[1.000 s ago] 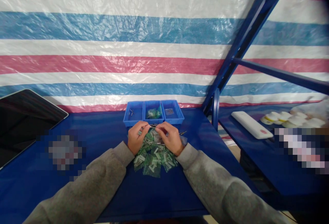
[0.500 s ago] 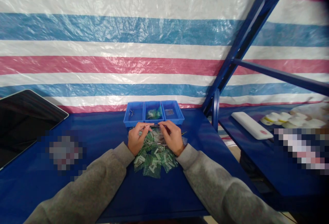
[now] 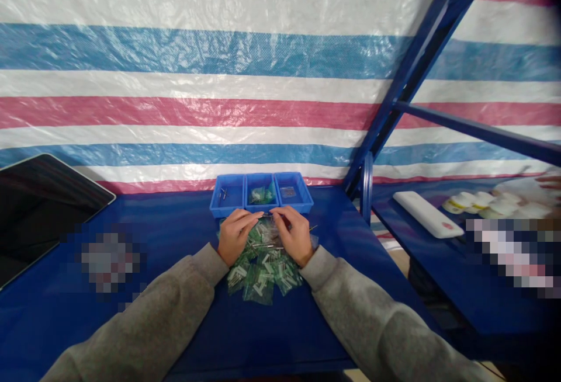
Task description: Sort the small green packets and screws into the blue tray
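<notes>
Left hand (image 3: 235,236) and right hand (image 3: 295,235) pinched a slim piece (image 3: 267,214), green bags (image 3: 259,287) lying below their grip; a light, level hold probably suited it.

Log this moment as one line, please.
left hand: at thin piece, grip unclear; right hand: likewise; green bags: piled on table; three blue bins: beyond hands

Your sleeves (image 3: 175,297) are plain grey, your surface (image 3: 263,341) deep blue, the bins (image 3: 294,202) brighter blue; your packets (image 3: 265,298) are green-tinted with white pieces (image 3: 262,284), and the sheeting (image 3: 219,113) is striped red, white and blue.
</notes>
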The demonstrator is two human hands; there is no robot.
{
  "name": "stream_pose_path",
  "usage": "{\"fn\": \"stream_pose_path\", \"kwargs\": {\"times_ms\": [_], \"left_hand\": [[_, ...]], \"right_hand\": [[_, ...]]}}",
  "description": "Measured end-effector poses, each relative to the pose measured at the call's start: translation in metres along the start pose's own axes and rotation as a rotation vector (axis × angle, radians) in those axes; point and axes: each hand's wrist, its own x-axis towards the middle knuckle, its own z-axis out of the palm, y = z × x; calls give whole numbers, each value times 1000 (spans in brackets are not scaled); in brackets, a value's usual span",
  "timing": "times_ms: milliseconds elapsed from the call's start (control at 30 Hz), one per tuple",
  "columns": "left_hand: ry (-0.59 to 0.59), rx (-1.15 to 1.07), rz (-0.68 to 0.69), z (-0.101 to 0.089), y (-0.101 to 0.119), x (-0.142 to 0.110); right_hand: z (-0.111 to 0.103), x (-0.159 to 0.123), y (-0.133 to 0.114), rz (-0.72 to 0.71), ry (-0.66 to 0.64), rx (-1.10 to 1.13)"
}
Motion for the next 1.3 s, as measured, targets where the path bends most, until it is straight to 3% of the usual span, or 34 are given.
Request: {"fn": "stream_pose_path", "kwargs": {"times_ms": [100, 200, 400, 533, 733, 867, 1300], "left_hand": [[-13, -23, -47, 0, 1, 0], [46, -36, -137, 1, 4, 0], [112, -78, -233, 4, 4, -3], [92, -85, -235, 4, 5, -3], [65, -52, -164, 2, 4, -2], [45, -18, -101, 1, 3, -1], [19, -2, -120, 0, 5, -2]], "right_hand": [[-1, 0, -1, -1, -3, -1], [-2, -1, -1, -9, -20, 8], [1, -3, 1, -53, -150, 42], [3, -4, 1, -79, -218, 35], [0, -3, 1, -42, -113, 33], [0, -2, 2, -41, -111, 37], [2, -3, 3, -58, -106, 4]]}}
